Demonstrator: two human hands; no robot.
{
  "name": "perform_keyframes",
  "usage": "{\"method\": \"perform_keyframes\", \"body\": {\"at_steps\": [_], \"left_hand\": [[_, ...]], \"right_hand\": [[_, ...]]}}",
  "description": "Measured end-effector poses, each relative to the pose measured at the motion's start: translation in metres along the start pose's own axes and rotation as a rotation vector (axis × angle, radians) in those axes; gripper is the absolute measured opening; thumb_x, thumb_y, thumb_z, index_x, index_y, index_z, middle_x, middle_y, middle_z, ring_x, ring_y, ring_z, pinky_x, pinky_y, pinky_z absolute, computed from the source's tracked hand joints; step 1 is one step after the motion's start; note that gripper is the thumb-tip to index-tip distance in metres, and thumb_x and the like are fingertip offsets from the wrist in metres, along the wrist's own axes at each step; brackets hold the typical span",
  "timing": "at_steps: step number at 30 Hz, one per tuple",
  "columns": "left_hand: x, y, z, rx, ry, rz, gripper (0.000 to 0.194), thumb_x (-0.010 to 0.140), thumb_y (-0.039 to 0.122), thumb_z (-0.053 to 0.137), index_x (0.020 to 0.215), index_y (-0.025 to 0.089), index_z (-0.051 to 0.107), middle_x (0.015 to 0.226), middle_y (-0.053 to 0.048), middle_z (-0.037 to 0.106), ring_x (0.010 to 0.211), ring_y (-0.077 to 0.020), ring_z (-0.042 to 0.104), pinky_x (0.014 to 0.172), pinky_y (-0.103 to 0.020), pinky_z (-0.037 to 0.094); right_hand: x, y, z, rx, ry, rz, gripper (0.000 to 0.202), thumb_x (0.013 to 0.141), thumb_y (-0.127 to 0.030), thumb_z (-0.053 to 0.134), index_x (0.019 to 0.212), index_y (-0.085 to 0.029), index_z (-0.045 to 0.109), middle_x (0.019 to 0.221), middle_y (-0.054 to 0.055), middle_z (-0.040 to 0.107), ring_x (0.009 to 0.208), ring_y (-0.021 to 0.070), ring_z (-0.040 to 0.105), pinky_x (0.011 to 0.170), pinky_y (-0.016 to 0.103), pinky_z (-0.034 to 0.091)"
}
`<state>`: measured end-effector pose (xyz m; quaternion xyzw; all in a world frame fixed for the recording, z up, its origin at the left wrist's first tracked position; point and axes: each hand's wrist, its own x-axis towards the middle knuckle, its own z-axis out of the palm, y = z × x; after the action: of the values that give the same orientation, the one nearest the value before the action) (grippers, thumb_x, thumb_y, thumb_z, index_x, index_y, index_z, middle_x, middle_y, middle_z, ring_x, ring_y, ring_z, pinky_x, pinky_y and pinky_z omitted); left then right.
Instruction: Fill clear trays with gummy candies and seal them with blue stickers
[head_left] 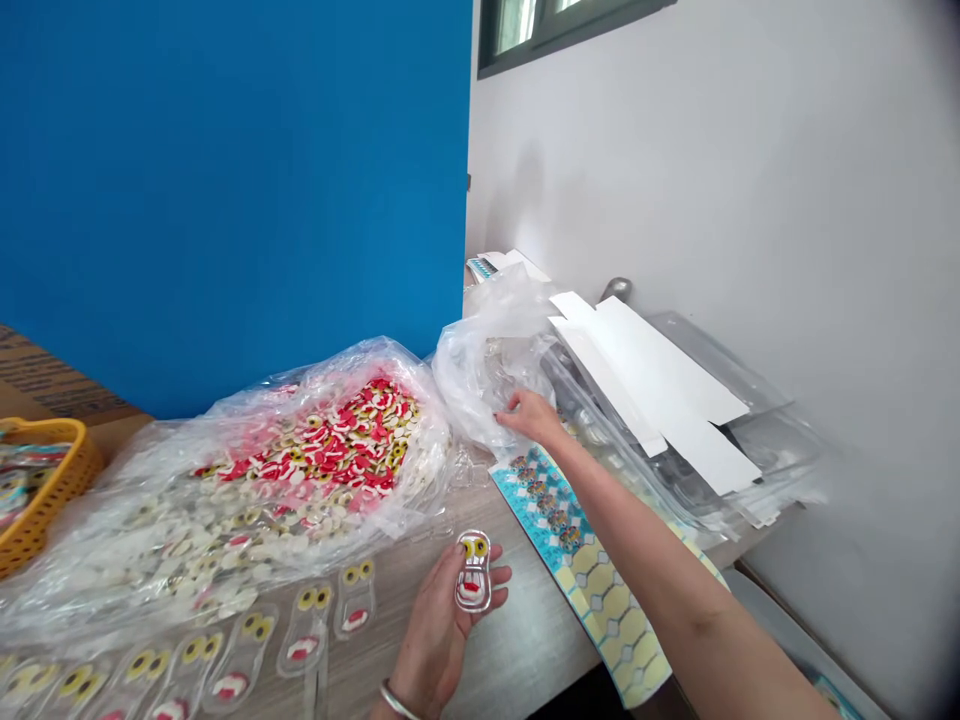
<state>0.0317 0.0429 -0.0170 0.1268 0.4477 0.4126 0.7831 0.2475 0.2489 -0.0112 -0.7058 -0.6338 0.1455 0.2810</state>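
Note:
In my left hand [442, 610] is a small clear plastic blister shell [473, 572], held upright by thumb and fingers. Two yellow eye pieces with dark centres sit at its top and a red-and-white mouth piece near its bottom. My right hand [529, 416] is at the opening of a clear plastic bag [480, 375], its fingertips drawn together. Whatever is between them is too small to make out. A row of similar filled shells [304, 630] lies along the table's front left. Behind them a large clear bag [375, 430] holds many loose red, white and yellow pieces.
Printed blue-and-yellow card sheets [592, 570] lie under my right forearm. White card pieces [660, 370] rest on clear plastic trays [757, 430] by the wall. A yellow basket [75, 470] stands at far left, beside a cardboard box [52, 375]. A blue panel [232, 190] rises behind the bags.

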Motion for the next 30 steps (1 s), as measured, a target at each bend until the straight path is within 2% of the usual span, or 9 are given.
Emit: {"method": "perform_keyframes", "body": {"at_steps": [3,6,8,10,14,18,21,26,30], "left_hand": [[0.001,0.002,-0.001,0.005,-0.006,0.002,0.040,0.088,0.042,0.061,0.112,0.011,0.063,0.118,-0.018,0.070,0.096,-0.0287,0.071,0.082,-0.040,0.056],[0.002,0.006,-0.001,-0.030,0.008,-0.013,0.039,0.088,0.041,0.060,0.113,0.012,0.063,0.119,-0.018,0.069,0.096,-0.0282,0.071,0.083,-0.040,0.055],[0.002,0.008,0.000,-0.099,-0.003,-0.004,0.037,0.090,0.041,0.057,0.113,0.012,0.063,0.121,-0.018,0.067,0.100,-0.0273,0.069,0.084,-0.039,0.054],[0.003,0.009,0.001,-0.186,-0.049,0.032,0.038,0.092,0.043,0.053,0.115,0.014,0.062,0.125,-0.017,0.066,0.104,-0.0269,0.067,0.086,-0.039,0.053],[0.002,0.008,0.006,-0.328,-0.153,0.143,0.044,0.094,0.051,0.045,0.116,0.017,0.062,0.125,-0.013,0.065,0.112,-0.0261,0.062,0.092,-0.040,0.050],[-0.001,0.003,0.012,-0.425,-0.205,0.227,0.043,0.094,0.049,0.045,0.108,0.014,0.066,0.117,-0.012,0.068,0.116,-0.0261,0.060,0.100,-0.040,0.046],[-0.002,-0.001,0.011,-0.438,-0.158,0.222,0.035,0.092,0.042,0.052,0.105,0.013,0.067,0.111,-0.011,0.070,0.114,-0.0259,0.061,0.102,-0.039,0.045],[-0.003,-0.001,-0.006,-0.333,-0.059,0.260,0.025,0.084,0.026,0.065,0.108,0.017,0.066,0.111,-0.007,0.069,0.106,-0.0214,0.063,0.097,-0.034,0.047],[-0.014,0.004,-0.023,-0.196,0.005,0.263,0.023,0.078,0.025,0.071,0.099,0.015,0.069,0.099,-0.007,0.071,0.090,-0.0194,0.066,0.088,-0.034,0.050]], "right_hand": [[0.007,0.002,-0.005,0.009,-0.034,0.026,0.032,0.058,-0.040,0.083,0.066,-0.020,0.059,0.062,-0.002,0.058,0.064,0.0168,0.055,0.062,0.026,0.040],[0.001,-0.003,-0.021,0.028,0.026,0.063,0.035,0.066,-0.047,0.077,0.077,-0.019,0.059,0.070,-0.001,0.062,0.065,0.0156,0.054,0.061,0.026,0.039],[-0.016,-0.014,-0.034,0.070,0.127,0.058,0.037,0.073,-0.052,0.070,0.084,-0.019,0.058,0.076,0.001,0.062,0.069,0.0163,0.055,0.063,0.027,0.040],[-0.046,-0.031,-0.042,0.161,0.213,-0.013,0.040,0.073,-0.056,0.070,0.083,-0.019,0.057,0.073,0.001,0.061,0.068,0.0169,0.056,0.063,0.028,0.041],[-0.131,-0.070,-0.031,0.213,-0.040,-0.165,0.034,0.075,-0.053,0.070,0.077,-0.023,0.056,0.070,-0.001,0.060,0.065,0.0171,0.056,0.061,0.029,0.042],[-0.196,-0.090,0.003,0.093,-0.060,-0.145,0.028,0.080,-0.047,0.069,0.081,-0.023,0.055,0.082,0.004,0.062,0.076,0.0215,0.059,0.067,0.032,0.045],[-0.215,-0.093,0.017,0.069,-0.051,-0.149,0.025,0.083,-0.044,0.066,0.091,-0.022,0.059,0.092,0.009,0.062,0.087,0.0259,0.060,0.075,0.037,0.048],[-0.224,-0.093,0.015,0.234,-0.157,-0.232,0.025,0.085,-0.026,0.060,0.109,-0.023,0.062,0.111,0.010,0.063,0.104,0.0264,0.059,0.089,0.041,0.050],[-0.224,-0.091,0.016,0.363,-0.264,-0.120,0.013,0.086,-0.025,0.055,0.096,-0.023,0.064,0.093,0.006,0.068,0.082,0.0214,0.065,0.076,0.037,0.053]]}}
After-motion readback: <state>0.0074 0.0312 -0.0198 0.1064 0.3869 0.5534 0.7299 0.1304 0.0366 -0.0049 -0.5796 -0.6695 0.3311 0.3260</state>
